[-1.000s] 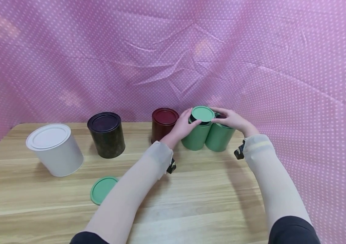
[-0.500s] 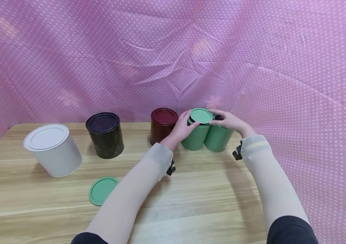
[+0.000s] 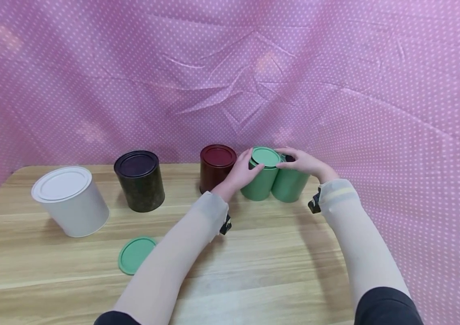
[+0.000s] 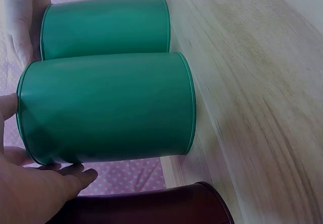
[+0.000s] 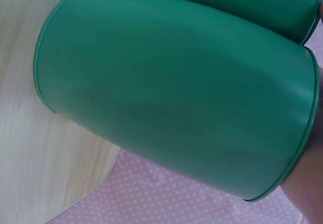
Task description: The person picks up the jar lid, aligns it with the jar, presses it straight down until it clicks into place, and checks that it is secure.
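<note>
Two green cans stand side by side at the back right. On top of the left green can (image 3: 257, 186) lies a green lid (image 3: 265, 156), with a thin dark gap showing along its edge. My left hand (image 3: 241, 174) holds the lid's left side, fingers behind and thumb in front. From the other side my right hand (image 3: 305, 163) spans the lid's right edge. The right green can (image 3: 291, 186) has a dark top, partly covered by that hand. In the left wrist view, my left hand (image 4: 33, 191) is at the can's top rim; its hold is partly hidden.
A maroon can (image 3: 215, 174) stands just left of my left hand. Farther left are a black can (image 3: 142, 187) and a larger white can (image 3: 77, 207). A second green lid (image 3: 135, 255) lies on the wooden table (image 3: 254, 271). Pink dotted cloth (image 3: 230, 90) hangs behind and to the right.
The green lid has come down onto the left green can, and the dark gap beneath it has narrowed. Both hands have lowered slightly with it.
</note>
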The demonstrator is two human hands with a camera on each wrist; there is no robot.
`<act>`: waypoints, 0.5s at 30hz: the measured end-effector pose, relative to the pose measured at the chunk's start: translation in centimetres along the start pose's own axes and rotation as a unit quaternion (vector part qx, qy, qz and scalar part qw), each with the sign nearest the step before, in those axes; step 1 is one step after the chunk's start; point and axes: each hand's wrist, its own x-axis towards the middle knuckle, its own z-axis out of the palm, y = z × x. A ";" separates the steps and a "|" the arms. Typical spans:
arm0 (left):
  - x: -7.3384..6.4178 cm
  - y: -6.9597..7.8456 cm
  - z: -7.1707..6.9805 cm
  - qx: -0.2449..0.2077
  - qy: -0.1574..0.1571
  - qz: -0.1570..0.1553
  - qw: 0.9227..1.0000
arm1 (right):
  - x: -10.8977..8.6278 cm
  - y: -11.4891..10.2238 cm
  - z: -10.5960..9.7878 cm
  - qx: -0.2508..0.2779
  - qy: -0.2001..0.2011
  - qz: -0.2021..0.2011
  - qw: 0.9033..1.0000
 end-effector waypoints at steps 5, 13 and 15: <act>0.0 -0.1 0.2 0.009 -0.002 -0.015 1.000 | 0.2 0.1 0.0 -0.015 -0.006 0.005 1.000; 0.3 -0.7 0.9 0.021 0.020 -0.012 1.000 | 0.2 -0.3 0.0 -0.020 -0.015 0.023 0.999; 0.2 -0.8 1.0 0.023 0.026 -0.015 0.999 | 0.1 -0.5 0.0 -0.020 -0.017 0.029 0.999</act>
